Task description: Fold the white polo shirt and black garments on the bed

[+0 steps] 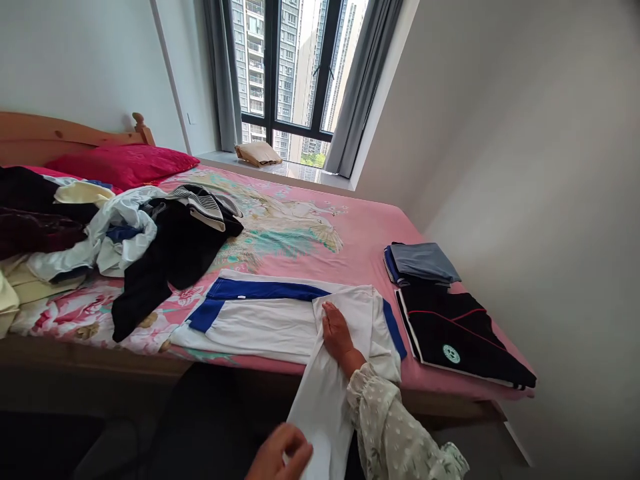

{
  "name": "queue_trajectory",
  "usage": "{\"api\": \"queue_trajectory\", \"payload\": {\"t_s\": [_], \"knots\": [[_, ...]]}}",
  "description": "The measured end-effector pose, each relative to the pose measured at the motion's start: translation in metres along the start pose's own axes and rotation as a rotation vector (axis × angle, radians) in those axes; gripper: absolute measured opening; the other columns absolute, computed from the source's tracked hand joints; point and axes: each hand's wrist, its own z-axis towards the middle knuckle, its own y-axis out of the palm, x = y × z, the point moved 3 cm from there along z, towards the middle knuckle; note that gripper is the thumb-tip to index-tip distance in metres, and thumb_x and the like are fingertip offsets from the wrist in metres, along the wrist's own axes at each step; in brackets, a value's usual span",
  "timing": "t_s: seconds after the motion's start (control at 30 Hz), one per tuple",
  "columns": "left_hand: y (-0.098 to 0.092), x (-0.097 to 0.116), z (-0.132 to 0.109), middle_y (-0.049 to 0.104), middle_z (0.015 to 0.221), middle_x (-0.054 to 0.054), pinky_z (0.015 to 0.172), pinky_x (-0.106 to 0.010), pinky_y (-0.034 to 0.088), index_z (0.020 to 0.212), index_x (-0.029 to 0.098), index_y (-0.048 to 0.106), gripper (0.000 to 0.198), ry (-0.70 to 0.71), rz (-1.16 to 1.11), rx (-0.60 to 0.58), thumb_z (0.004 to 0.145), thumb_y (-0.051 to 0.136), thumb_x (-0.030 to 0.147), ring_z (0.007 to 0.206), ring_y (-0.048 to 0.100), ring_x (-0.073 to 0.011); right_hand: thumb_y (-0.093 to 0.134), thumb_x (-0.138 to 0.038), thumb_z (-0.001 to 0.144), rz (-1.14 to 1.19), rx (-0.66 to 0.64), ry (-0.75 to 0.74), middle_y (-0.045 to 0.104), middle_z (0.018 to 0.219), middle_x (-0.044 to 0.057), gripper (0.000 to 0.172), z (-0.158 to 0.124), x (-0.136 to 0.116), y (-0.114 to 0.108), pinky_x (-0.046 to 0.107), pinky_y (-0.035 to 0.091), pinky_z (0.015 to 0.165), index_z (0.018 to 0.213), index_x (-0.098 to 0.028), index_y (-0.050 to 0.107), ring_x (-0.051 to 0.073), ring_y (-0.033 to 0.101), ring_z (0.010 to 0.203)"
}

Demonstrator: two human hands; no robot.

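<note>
A white garment with blue trim (260, 320) lies spread flat on the pink bed near its front edge. My right hand (337, 332) rests flat on it, fingers stretched out, pressing the cloth where a white sleeve (320, 400) hangs down over the bed's edge. My left hand (280, 453) is low in the view, fingers closed on the lower end of that hanging sleeve.
A heap of unfolded clothes (100, 240) covers the bed's left side. Folded items sit at the right: a grey-blue stack (423, 261) and a black garment with red lines (460, 337). A red pillow (125, 163) lies by the wooden headboard. A window is behind.
</note>
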Motion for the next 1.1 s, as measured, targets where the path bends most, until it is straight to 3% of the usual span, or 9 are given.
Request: {"api": "queue_trajectory", "payload": {"t_s": [0.1,0.17,0.23,0.43,0.53,0.67,0.83,0.97,1.1], "knots": [[-0.003,-0.031,0.041,0.059,0.119,-0.020,0.100,-0.041,0.038,0.108,0.010,0.058,0.074,-0.259,-0.226,0.290,0.063,0.056,0.068,0.116,0.052,-0.0324,0.033,-0.028,0.091,0.027,0.038,-0.004,0.050,0.134,0.013,0.044,0.000,0.004,-0.003,0.043,0.031,0.110,0.128,-0.014,0.049,0.020,0.041,0.128],[0.006,-0.038,0.060,0.059,0.120,-0.022,0.100,-0.041,0.038,0.110,0.008,0.057,0.082,-0.293,-0.357,0.225,0.055,0.062,0.069,0.118,0.051,-0.0347,0.033,-0.031,0.092,0.046,0.064,0.000,0.052,0.131,0.012,0.043,0.002,0.005,-0.003,0.042,0.034,0.109,0.128,-0.015,0.049,0.019,0.044,0.125],[0.019,-0.032,0.065,0.065,0.107,-0.017,0.092,-0.038,0.044,0.103,0.011,0.059,0.072,-0.224,-0.457,0.096,0.058,0.062,0.066,0.105,0.058,-0.0317,0.031,-0.032,0.093,0.065,0.093,0.015,0.053,0.129,0.012,0.043,0.003,0.007,-0.003,0.041,0.035,0.108,0.128,-0.015,0.048,0.019,0.046,0.123],[0.045,-0.001,0.029,0.049,0.069,0.001,0.065,-0.025,0.040,0.075,0.019,0.052,0.034,0.122,-0.378,0.098,0.078,0.054,0.052,0.067,0.046,-0.0139,0.031,-0.028,0.091,0.098,0.108,0.054,0.056,0.123,0.011,0.038,0.005,0.011,-0.001,0.038,0.036,0.107,0.120,-0.016,0.053,0.017,0.049,0.118],[0.047,-0.005,0.024,0.040,0.066,0.004,0.063,-0.024,0.037,0.070,0.020,0.044,0.040,0.036,-0.458,0.121,0.075,0.055,0.057,0.066,0.040,-0.0127,0.035,-0.025,0.088,0.083,0.071,0.064,0.057,0.119,0.010,0.034,0.009,0.012,-0.002,0.036,0.038,0.104,0.114,-0.016,0.056,0.017,0.051,0.114],[0.050,-0.008,0.026,0.037,0.065,0.004,0.063,-0.025,0.036,0.067,0.021,0.040,0.045,-0.074,-0.569,0.022,0.072,0.054,0.063,0.065,0.038,-0.0125,0.043,-0.017,0.078,0.013,-0.025,0.060,0.060,0.109,0.007,0.033,0.021,0.010,-0.010,0.034,0.045,0.095,0.108,-0.018,0.058,0.018,0.056,0.104],[0.052,0.003,0.025,0.038,0.065,0.004,0.065,-0.026,0.036,0.065,0.021,0.040,0.041,-0.063,-0.472,0.014,0.065,0.062,0.056,0.067,0.040,-0.0139,0.044,-0.003,0.064,-0.165,-0.212,-0.027,0.057,0.110,0.006,0.050,0.039,-0.008,-0.020,0.032,0.046,0.089,0.108,-0.022,0.061,0.019,0.053,0.106],[0.053,0.008,0.025,0.035,0.064,0.005,0.065,-0.024,0.035,0.065,0.022,0.036,0.040,-0.112,-0.405,-0.038,0.065,0.062,0.053,0.066,0.038,-0.0127,0.043,-0.002,0.071,-0.325,-0.353,-0.108,0.058,0.106,0.004,0.051,0.053,-0.026,-0.018,0.028,0.046,0.079,0.110,-0.027,0.063,0.020,0.054,0.101],[0.054,0.004,0.025,0.033,0.064,0.006,0.064,-0.024,0.032,0.067,0.022,0.035,0.035,-0.108,-0.364,-0.076,0.069,0.060,0.046,0.065,0.034,-0.0118,0.046,-0.013,0.082,-0.454,-0.440,-0.142,0.061,0.100,0.005,0.029,0.065,-0.036,-0.012,0.027,0.045,0.075,0.097,-0.026,0.067,0.019,0.055,0.091]]}}
